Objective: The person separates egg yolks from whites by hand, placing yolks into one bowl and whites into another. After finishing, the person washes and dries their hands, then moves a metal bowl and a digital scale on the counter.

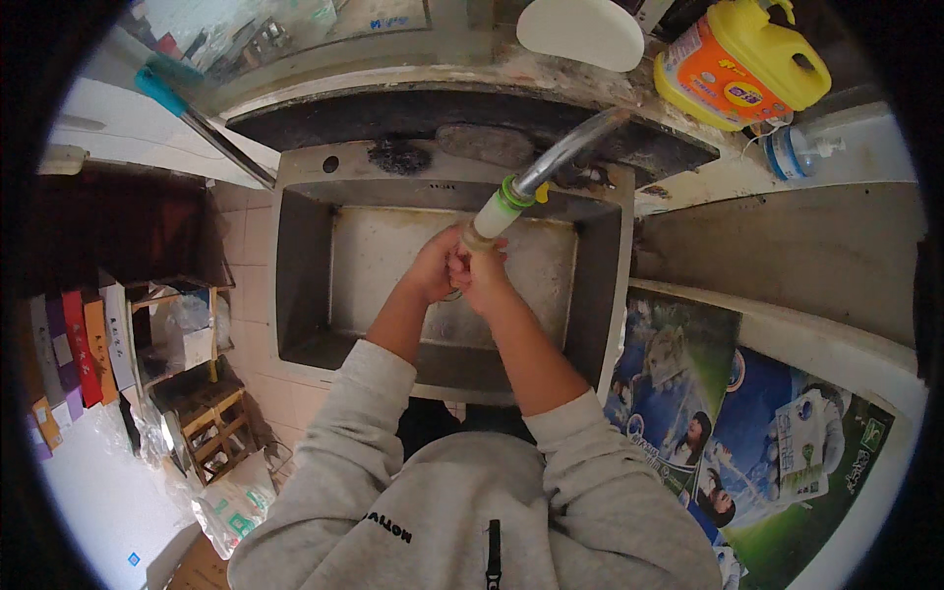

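Both hands are together beneath the tap, over the stainless steel sink [383,236]. My left hand [434,259] presses against my right hand [484,280], with the fingers of both curled and overlapping. A metal faucet spout [566,147] reaches in from the upper right. On its end sits a whitish plastic nozzle [495,216] with a green ring, directly above the hands and hiding part of the fingers. Whether anything small lies between the palms cannot be seen. Both grey sleeves are pushed up the forearms.
A yellow detergent jug [737,70] and a clear pump bottle [796,153] are at the upper right. Behind the sink runs a dark ledge [332,122]. A teal-topped pole [221,140] leans at the left, above a wooden stool [217,424]. Posters [767,442] line the right side.
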